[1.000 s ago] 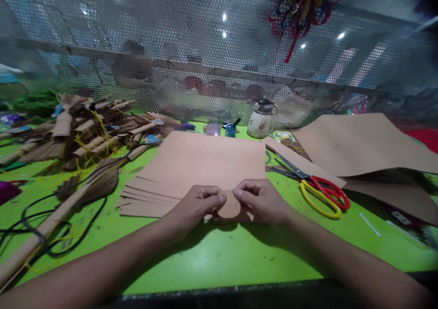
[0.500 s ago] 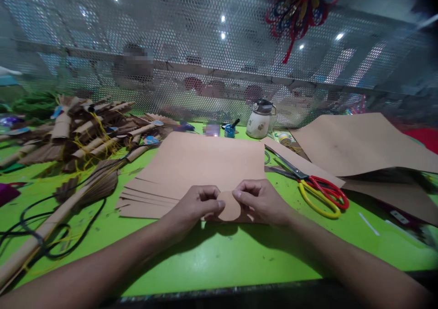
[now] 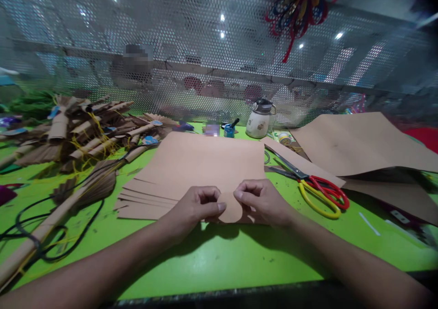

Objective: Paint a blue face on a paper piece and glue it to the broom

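Between my hands is a small rounded piece of brown paper (image 3: pixel 230 209), pinched at both sides. My left hand (image 3: pixel 200 206) grips its left edge between thumb and fingers. On the right edge, my right hand (image 3: pixel 258 200) pinches it the same way. Beneath and behind them lie large brown paper sheets (image 3: pixel 212 156), with strip-like cut edges at their lower left. To the right of my right hand rest scissors (image 3: pixel 320 190) with one red and one yellow handle, their blades apart and pointing to the upper left.
A heap of rolled and pleated brown paper pieces (image 3: pixel 82 131) with yellow string covers the left side, with a black cord (image 3: pixel 25 227) looping nearby. Behind the sheets stand a blue jar (image 3: pixel 229 130) and a white flask (image 3: pixel 259 121). More brown paper (image 3: pixel 362 140) lies at right.
Both hands keep their pinch on the small paper piece, which has shifted only very slightly. Nothing else has visibly moved on the table.
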`<state>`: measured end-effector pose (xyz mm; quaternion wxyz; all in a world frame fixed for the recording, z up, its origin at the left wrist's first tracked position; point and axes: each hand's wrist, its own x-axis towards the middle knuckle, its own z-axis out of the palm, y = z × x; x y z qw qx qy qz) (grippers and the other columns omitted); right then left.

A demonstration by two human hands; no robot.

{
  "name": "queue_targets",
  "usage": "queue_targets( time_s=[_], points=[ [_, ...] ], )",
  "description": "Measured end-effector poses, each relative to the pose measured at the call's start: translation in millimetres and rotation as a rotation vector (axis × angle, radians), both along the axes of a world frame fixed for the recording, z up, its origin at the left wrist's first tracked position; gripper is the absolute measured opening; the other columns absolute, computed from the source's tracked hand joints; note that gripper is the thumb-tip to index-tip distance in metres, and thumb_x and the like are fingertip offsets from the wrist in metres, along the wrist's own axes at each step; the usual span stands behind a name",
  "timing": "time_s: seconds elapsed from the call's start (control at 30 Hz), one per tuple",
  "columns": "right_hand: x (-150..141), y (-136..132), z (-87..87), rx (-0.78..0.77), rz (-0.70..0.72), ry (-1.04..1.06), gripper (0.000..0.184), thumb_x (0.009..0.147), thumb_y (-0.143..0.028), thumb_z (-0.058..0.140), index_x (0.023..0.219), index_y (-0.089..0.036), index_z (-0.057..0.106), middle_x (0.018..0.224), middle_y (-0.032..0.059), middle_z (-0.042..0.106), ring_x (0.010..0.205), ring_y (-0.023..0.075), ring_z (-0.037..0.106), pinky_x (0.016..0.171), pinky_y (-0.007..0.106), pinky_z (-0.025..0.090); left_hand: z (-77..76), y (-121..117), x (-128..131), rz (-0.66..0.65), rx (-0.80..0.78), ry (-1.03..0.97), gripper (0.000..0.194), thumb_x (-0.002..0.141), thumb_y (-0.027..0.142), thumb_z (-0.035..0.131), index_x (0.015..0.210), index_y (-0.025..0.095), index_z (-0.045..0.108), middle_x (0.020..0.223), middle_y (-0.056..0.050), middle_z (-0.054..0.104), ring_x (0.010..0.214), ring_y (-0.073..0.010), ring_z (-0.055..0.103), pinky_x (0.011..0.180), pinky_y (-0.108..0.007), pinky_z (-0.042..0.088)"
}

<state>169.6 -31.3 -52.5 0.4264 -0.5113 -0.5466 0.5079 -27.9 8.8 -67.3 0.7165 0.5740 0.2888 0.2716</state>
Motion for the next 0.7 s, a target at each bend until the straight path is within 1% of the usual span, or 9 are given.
queue_targets(
  time_s=[0.2, 0.33, 0.43, 0.57, 0.7],
  points=[
    [2.2, -0.3, -4.1, 0.013, 0.025, 0.029, 0.021, 0.073, -0.033, 0.071, 0.066, -0.015, 0.064, 0.056, -0.0031, 0.053, 0.051, 0.0080, 0.040, 0.049, 0.023, 0.031, -4.5, 2.2, -2.4, -0.009, 0.039, 0.014, 0.026, 0.073, 0.035, 0.077, 0.069, 0.013, 0.063, 0.061, 0.000, 0.054, 0.056, -0.0093, 0.043, 0.056, -0.026, 0.029],
    [3.8, 0.6, -7.9, -0.004, 0.044, 0.031, 0.019, 0.074, -0.030, 0.071, 0.067, -0.014, 0.064, 0.054, -0.0038, 0.052, 0.049, 0.0069, 0.040, 0.047, 0.021, 0.030, -5.8, 3.2, -2.8, -0.022, 0.060, 0.026, 0.023, 0.074, 0.032, 0.074, 0.068, 0.014, 0.061, 0.057, 0.003, 0.050, 0.055, -0.0088, 0.040, 0.055, -0.026, 0.026],
    [4.3, 1.1, -10.0, -0.021, 0.055, 0.050, 0.022, 0.074, -0.033, 0.072, 0.067, -0.014, 0.064, 0.053, -0.0041, 0.051, 0.046, 0.0065, 0.040, 0.044, 0.020, 0.031, -5.6, 3.5, -2.7, -0.024, 0.077, 0.035, 0.023, 0.074, 0.032, 0.073, 0.067, 0.014, 0.059, 0.057, 0.003, 0.049, 0.055, -0.0087, 0.040, 0.055, -0.027, 0.025],
    [4.1, 1.6, -12.5, -0.056, 0.066, 0.040, 0.028, 0.075, -0.040, 0.074, 0.069, -0.015, 0.063, 0.050, -0.0048, 0.050, 0.040, 0.0058, 0.038, 0.038, 0.019, 0.029, -5.2, 3.3, -3.3, -0.031, 0.093, 0.051, 0.025, 0.074, 0.032, 0.073, 0.065, 0.015, 0.058, 0.055, 0.003, 0.048, 0.054, -0.0089, 0.041, 0.054, -0.027, 0.026],
    [4.8, 2.1, -16.0, -0.038, 0.094, 0.078, 0.032, 0.079, -0.044, 0.073, 0.072, -0.014, 0.064, 0.053, -0.0032, 0.053, 0.043, 0.0068, 0.043, 0.040, 0.020, 0.033, -6.2, 3.7, -3.5, -0.050, 0.104, 0.069, 0.027, 0.074, 0.035, 0.074, 0.065, 0.015, 0.059, 0.058, 0.001, 0.052, 0.056, -0.0098, 0.044, 0.055, -0.027, 0.028]
  ],
)
